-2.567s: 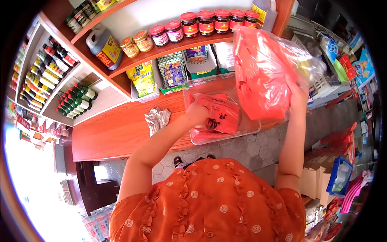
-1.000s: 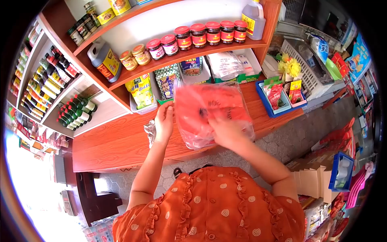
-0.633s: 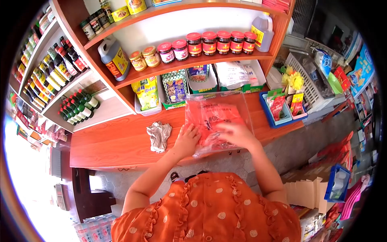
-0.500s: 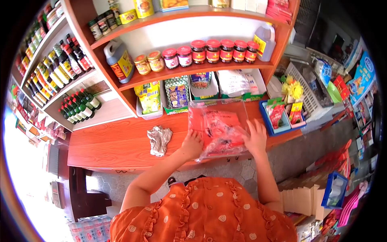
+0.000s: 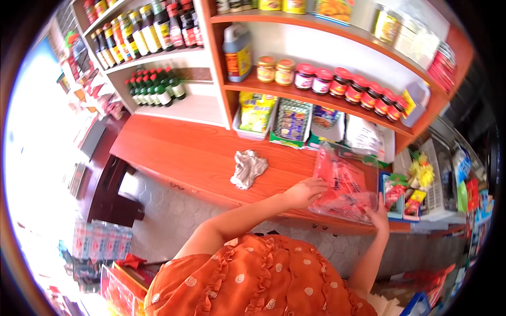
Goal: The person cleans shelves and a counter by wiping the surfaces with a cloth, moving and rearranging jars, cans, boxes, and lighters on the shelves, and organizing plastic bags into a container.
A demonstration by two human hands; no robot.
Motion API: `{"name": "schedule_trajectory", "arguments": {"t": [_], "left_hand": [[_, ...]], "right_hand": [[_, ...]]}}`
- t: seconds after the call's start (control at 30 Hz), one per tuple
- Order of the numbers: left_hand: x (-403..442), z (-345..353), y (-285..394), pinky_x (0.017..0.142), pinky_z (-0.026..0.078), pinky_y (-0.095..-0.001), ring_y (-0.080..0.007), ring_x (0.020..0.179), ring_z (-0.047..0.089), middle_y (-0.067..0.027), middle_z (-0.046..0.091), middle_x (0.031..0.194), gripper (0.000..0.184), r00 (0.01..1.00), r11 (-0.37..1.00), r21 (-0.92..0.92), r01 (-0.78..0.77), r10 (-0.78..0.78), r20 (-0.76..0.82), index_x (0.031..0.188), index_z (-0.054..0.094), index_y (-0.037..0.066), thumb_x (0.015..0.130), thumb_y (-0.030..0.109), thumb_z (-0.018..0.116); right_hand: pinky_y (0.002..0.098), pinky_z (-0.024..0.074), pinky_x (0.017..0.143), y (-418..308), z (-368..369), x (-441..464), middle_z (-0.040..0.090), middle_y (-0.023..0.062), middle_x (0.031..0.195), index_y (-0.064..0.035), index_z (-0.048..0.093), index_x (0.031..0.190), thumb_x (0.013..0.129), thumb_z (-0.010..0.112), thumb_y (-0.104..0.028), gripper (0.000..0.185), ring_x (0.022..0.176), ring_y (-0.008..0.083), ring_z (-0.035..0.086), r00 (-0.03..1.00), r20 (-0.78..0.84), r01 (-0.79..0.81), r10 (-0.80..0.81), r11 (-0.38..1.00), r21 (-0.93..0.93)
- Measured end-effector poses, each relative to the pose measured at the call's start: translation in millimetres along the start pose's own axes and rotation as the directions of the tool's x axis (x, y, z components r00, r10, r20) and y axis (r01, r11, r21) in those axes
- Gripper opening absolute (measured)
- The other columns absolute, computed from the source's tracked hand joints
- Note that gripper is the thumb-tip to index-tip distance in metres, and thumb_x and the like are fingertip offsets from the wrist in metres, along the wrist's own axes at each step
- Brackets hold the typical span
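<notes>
A clear plastic box (image 5: 369,181) with red plastic packaging (image 5: 340,179) in it lies near the front edge of the wooden counter (image 5: 158,139). Its contents are crumpled and carry dark print too blurred to read. My left hand (image 5: 305,193) holds the box's left side, fingers close together on its edge. At the lower right corner, my right hand (image 5: 378,216) grips the other side, one finger stretched up along the wall. To the left of the box lies a crumpled grey-white cloth (image 5: 249,168), apart from both hands.
A blue basket (image 5: 396,213) of small packets stands close by the box's right side. Behind the counter, open boxes of seasoning (image 5: 291,124) sit under a shelf of red-lidded jars (image 5: 356,89). Sauce bottles (image 5: 150,31) fill the left shelves. A yellow flower (image 5: 421,171) is at right.
The view has turned to the left. The box has shifted a little rightward along the counter, nearer the blue basket, with both hands staying at its sides. The cloth has not moved.
</notes>
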State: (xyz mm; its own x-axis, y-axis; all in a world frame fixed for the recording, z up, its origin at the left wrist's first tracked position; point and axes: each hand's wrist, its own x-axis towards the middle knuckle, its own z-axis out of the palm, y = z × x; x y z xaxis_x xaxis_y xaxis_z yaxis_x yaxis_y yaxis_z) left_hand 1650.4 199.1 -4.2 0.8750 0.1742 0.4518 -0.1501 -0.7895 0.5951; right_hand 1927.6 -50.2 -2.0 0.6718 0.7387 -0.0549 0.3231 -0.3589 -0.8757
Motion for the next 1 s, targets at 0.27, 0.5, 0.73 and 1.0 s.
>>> {"name": "schedule_trajectory", "arguments": {"t": [0.27, 0.5, 0.73, 1.0], "left_hand": [[-188.2, -101.6, 4.4, 0.088, 0.053, -0.0385, -0.0301, 0.102, 0.066, -0.0151, 0.069, 0.11, 0.025, 0.721, 0.777, -0.102, 0.622, -0.619, -0.311, 0.116, 0.067, 0.006, 0.092, 0.013, 0.062], [-324.3, -138.6, 4.7, 0.078, 0.054, -0.0372, -0.0269, 0.082, 0.066, -0.0138, 0.069, 0.105, 0.028, 0.417, 0.505, -0.141, 0.852, -0.815, -0.402, 0.117, 0.067, 0.009, 0.091, 0.018, 0.064], [-488.3, -189.2, 32.3, 0.083, 0.055, -0.0373, -0.0295, 0.096, 0.068, -0.0155, 0.063, 0.122, 0.033, 0.069, 0.203, -0.33, 0.922, -0.924, -0.376, 0.122, 0.065, 0.01, 0.09, 0.017, 0.064], [-626.9, -222.3, 46.8, 0.078, 0.055, -0.031, -0.0202, 0.086, 0.07, -0.0134, 0.07, 0.102, 0.029, -0.354, -0.034, -0.59, 0.806, -0.828, -0.436, 0.117, 0.068, 0.007, 0.089, 0.015, 0.068]], "right_hand": [[0.0396, 0.0456, 0.101, -184.5, 221.8, -1.3, 0.063, 0.0174, 0.122, -0.0015, 0.064, 0.118, 0.091, 0.064, -0.011, 0.029, 0.117, 0.0297, 0.059, 0.804, -0.058, 0.593, -0.592, 0.805, 0.002], [0.0651, 0.0265, 0.109, -135.1, 485.7, 15.5, 0.032, 0.023, 0.151, -0.0151, 0.049, 0.139, 0.083, 0.07, -0.045, 0.067, 0.136, 0.0504, 0.031, 0.674, 0.513, 0.736, -0.531, 0.54, -0.408], [0.0579, 0.035, 0.105, -128.6, 482.4, 97.8, 0.044, 0.0248, 0.139, -0.0125, 0.047, 0.139, 0.082, 0.071, -0.024, 0.063, 0.128, 0.0446, 0.043, 0.732, 0.22, 0.63, -0.645, 0.516, -0.581], [0.0556, 0.0343, 0.104, -121.4, 560.6, 103.9, 0.047, 0.0211, 0.14, -0.0144, 0.052, 0.136, 0.09, 0.062, -0.025, 0.048, 0.13, 0.0389, 0.043, 0.941, -0.167, 0.062, -0.294, 0.635, -0.77]]}}
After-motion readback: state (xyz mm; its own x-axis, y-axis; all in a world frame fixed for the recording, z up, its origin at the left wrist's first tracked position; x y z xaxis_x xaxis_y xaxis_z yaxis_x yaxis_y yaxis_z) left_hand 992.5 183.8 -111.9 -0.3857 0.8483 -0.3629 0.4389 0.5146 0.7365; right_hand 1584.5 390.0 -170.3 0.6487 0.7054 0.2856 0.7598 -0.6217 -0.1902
